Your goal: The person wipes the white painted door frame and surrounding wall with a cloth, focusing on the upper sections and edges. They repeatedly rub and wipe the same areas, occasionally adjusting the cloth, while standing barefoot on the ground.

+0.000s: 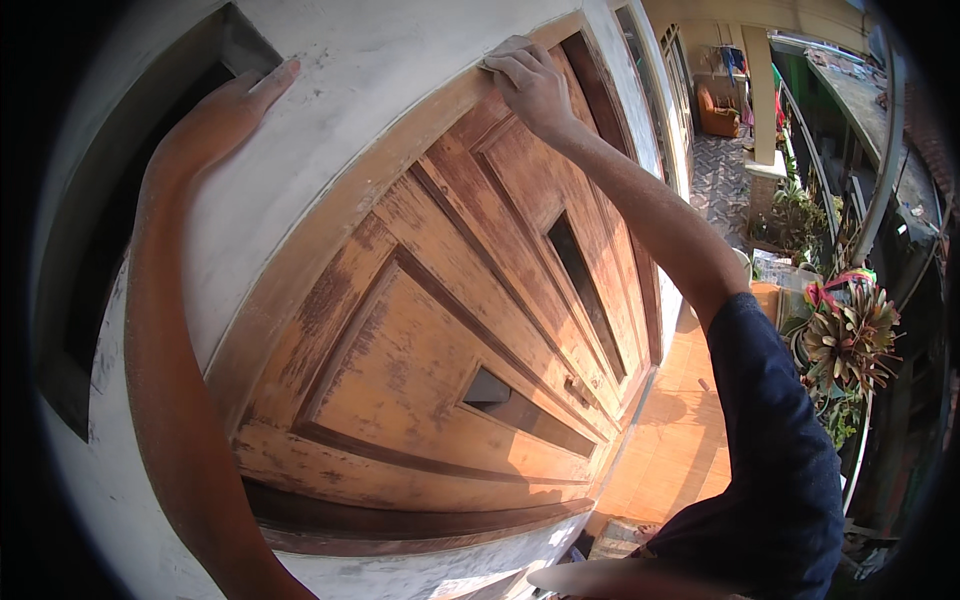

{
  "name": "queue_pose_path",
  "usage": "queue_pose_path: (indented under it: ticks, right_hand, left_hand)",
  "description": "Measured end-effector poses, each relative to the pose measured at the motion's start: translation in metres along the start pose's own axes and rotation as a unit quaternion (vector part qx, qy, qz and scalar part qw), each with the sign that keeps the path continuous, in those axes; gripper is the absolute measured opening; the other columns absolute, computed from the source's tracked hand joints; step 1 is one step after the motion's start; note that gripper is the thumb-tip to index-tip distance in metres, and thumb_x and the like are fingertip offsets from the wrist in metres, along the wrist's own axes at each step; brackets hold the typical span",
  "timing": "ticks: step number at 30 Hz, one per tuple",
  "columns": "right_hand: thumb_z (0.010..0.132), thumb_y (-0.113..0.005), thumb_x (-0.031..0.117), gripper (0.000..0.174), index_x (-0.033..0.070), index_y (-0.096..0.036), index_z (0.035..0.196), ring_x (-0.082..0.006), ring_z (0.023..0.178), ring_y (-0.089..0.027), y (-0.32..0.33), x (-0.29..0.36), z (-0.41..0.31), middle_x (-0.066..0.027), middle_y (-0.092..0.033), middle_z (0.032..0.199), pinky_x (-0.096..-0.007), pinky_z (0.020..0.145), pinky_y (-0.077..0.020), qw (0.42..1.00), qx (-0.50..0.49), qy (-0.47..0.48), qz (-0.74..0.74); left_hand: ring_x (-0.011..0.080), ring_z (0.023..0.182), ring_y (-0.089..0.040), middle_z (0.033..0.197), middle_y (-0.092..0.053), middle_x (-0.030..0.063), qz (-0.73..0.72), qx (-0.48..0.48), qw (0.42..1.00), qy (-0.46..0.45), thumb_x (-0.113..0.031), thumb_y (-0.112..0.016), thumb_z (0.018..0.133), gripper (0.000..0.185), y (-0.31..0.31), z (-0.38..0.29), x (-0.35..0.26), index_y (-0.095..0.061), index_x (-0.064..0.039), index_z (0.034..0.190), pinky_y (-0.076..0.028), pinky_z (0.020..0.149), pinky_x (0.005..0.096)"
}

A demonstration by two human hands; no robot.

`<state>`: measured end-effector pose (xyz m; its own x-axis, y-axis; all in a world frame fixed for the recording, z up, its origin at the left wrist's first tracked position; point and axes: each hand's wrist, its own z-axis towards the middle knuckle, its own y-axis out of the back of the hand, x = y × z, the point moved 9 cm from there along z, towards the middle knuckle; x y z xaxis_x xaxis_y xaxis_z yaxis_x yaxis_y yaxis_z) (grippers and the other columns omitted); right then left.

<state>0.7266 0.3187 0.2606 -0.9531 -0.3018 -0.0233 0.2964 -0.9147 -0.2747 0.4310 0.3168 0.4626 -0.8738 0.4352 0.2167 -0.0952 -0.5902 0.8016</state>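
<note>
My left hand (240, 105) is at the edge of a recessed wall opening (232, 45), its thumb laid against the white wall (352, 97) and its other fingers mostly hidden inside. Dusty, with bent fingers, my right hand (527, 82) presses on the upper wooden door frame (420, 135). A thin pale sheet (486, 67), possibly sandpaper, shows at its fingertips. Below both arms stands a wooden double door (390, 337), shut, with patchy, worn varnish. It has raised panels, narrow glass panes (585, 292) and a handle (577, 390).
Orange floor tiles (675, 405) run along the door's foot, with a mat (619, 536) near it. To the right are potted plants (847, 330) and a railing (806, 165). An orange armchair (716, 112) stands farther down the porch, past a pillar (763, 97).
</note>
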Motion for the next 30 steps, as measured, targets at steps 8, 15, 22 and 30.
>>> queue_pose_path:
  ticks: [8,15,22,30]
  right_hand:
    - [0.089,-0.07,0.009,0.016,0.016,-0.076,0.102,-0.0247,0.111,-0.065,0.0,-0.005,0.004,0.0018,-0.074,0.106,-0.0388,0.085,-0.0607,1.0,-0.004,-0.014,-0.025]
    - [0.089,-0.072,0.007,0.019,0.013,-0.076,0.107,-0.0274,0.111,-0.066,0.0,-0.002,0.002,-0.001,-0.075,0.11,-0.0387,0.094,-0.0568,1.0,-0.015,0.01,-0.002]
    - [0.091,-0.069,0.012,0.014,0.014,-0.076,0.102,-0.0238,0.108,-0.065,-0.002,-0.008,0.005,0.0015,-0.074,0.105,-0.0386,0.089,-0.0595,0.999,-0.001,0.002,-0.043]
    - [0.09,-0.071,0.009,0.014,0.013,-0.076,0.102,-0.0244,0.108,-0.067,0.002,0.005,0.003,0.0011,-0.075,0.109,-0.0372,0.091,-0.0584,1.0,-0.019,0.003,-0.022]
  left_hand:
    - [0.0391,0.139,-0.053,0.146,-0.057,0.0265,0.023,-0.022,0.999,-0.028,-0.081,-0.041,0.094,0.095,0.0,0.007,0.001,-0.056,-0.004,0.148,-0.037,0.117,0.0499]
    - [0.0386,0.137,-0.055,0.144,-0.059,0.0268,-0.008,-0.015,0.999,-0.029,-0.081,-0.041,0.094,0.095,-0.003,0.009,0.002,-0.058,-0.004,0.146,-0.037,0.116,0.0508]
    - [0.0393,0.136,-0.056,0.143,-0.06,0.026,0.001,-0.01,0.999,-0.034,-0.081,-0.04,0.095,0.093,-0.002,0.007,0.001,-0.06,-0.004,0.144,-0.038,0.116,0.05]
    - [0.0384,0.135,-0.057,0.144,-0.06,0.0252,0.002,-0.014,0.999,-0.03,-0.079,-0.039,0.096,0.091,-0.004,0.007,0.002,-0.058,-0.005,0.146,-0.037,0.116,0.0496]
